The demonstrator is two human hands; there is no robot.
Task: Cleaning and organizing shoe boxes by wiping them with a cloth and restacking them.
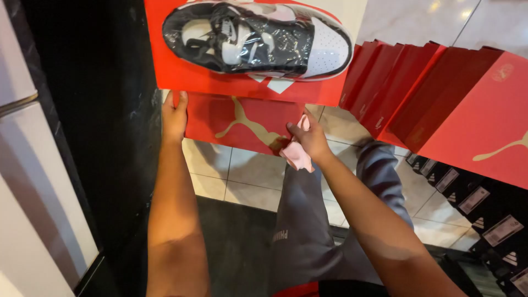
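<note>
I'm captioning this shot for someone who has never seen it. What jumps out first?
A black-and-white sneaker wrapped in clear plastic lies on a red box at top centre. Below it, the left hand and right hand grip the ends of a second red box, the right also holding a pink cloth. More red boxes fan out to the right.

A red shoe box (242, 124) with a gold emblem sits near centre, a second red box (187, 74) stacked on it at twelve o'clock. At three o'clock red boxes (440, 93) lean in a row. At four o'clock black boxes (484, 220) carry white rectangular labels (474, 199).
</note>
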